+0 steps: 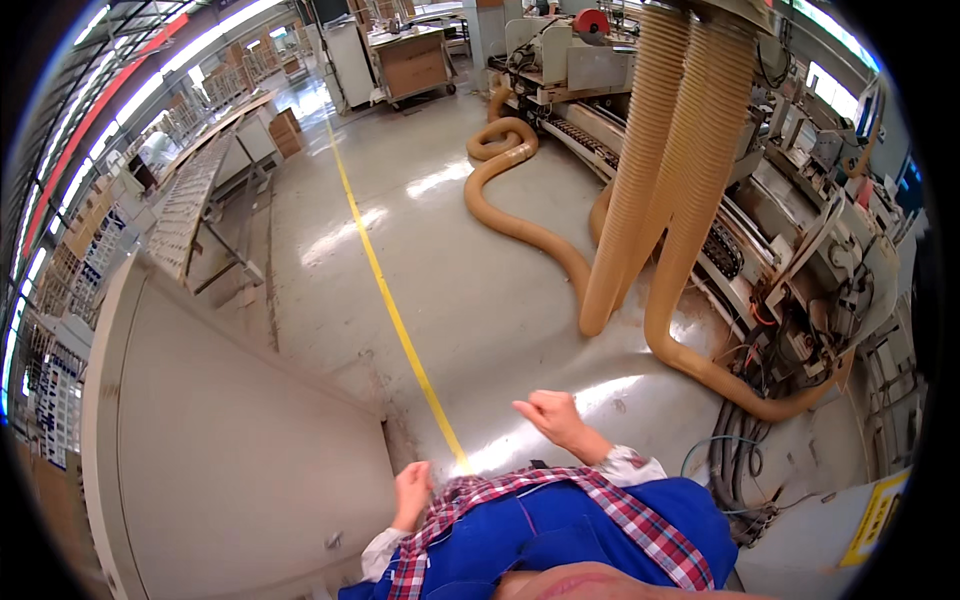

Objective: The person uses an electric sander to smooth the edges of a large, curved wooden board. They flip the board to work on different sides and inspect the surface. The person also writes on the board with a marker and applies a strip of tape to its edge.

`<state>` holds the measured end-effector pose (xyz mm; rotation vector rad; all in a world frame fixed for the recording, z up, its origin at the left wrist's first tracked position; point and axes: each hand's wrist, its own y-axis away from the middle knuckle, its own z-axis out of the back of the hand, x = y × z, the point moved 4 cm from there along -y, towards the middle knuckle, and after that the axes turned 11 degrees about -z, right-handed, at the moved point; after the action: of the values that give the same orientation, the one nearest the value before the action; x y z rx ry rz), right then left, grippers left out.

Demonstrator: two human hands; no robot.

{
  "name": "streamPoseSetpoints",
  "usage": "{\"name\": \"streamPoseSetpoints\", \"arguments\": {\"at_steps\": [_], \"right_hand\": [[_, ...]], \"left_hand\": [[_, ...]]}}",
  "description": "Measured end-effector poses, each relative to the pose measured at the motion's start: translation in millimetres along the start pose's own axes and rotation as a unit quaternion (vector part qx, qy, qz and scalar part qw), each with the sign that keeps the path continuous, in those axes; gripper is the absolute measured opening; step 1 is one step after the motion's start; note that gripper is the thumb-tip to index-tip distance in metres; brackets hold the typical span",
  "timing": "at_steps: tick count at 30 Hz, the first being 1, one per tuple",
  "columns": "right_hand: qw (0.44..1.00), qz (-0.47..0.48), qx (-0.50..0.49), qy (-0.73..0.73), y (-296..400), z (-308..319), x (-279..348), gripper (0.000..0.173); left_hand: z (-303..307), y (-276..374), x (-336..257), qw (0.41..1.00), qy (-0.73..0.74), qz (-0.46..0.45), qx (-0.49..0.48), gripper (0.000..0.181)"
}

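Note:
My left hand [412, 491] hangs close to my body beside a grey metal cabinet [247, 435], its fingers curled and no object visible in it. In front of my chest, over the floor, is my right hand [553, 420]. Its fingers are curled in, with the thumb pointing left, and nothing shows in its grip. Neither hand touches anything that I can make out. A yellow floor line [397, 330] runs ahead from near my feet. I wear a plaid apron [480, 487] over blue clothing, with pale sleeve covers.
Ribbed tan ducts [637, 172] drop to the floor ahead right, and a hose [517, 225] snakes across it. A long machine [750, 247] lines the right side, with black cables [727, 457] below. A roller conveyor [187, 195] stands left; a wheeled cart [412, 64] is farther off.

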<state>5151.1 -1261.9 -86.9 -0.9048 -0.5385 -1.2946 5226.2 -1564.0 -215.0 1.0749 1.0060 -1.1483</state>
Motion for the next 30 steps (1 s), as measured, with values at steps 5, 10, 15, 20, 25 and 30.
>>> {"name": "streamPoseSetpoints", "arguments": {"at_steps": [5,10,15,20,25,30], "right_hand": [[0.99,0.11,0.084,-0.03,-171,-81,4,0.039],[0.99,0.062,0.124,-0.016,-308,-146,-42,0.04],[0.998,-0.056,0.019,-0.006,-471,-124,-66,0.034],[0.99,-0.121,-0.057,0.045,-589,-103,-133,0.034],[0.974,-0.194,-0.072,0.096,-710,-118,-223,0.036],[0.987,-0.124,-0.066,0.071,-915,-133,-245,0.04]], "left_hand": [[71,-123,29,0.977,0.055,0.083,-0.189,0.029],[93,-287,50,0.961,0.077,0.111,-0.242,0.026],[74,-526,-18,0.985,-0.039,-0.019,-0.168,0.027],[-11,-740,-92,0.991,-0.091,-0.098,0.029,0.026],[-80,-921,-157,0.964,-0.125,-0.202,0.118,0.035],[-80,-1051,-151,0.983,-0.136,-0.09,0.089,0.037]]}}
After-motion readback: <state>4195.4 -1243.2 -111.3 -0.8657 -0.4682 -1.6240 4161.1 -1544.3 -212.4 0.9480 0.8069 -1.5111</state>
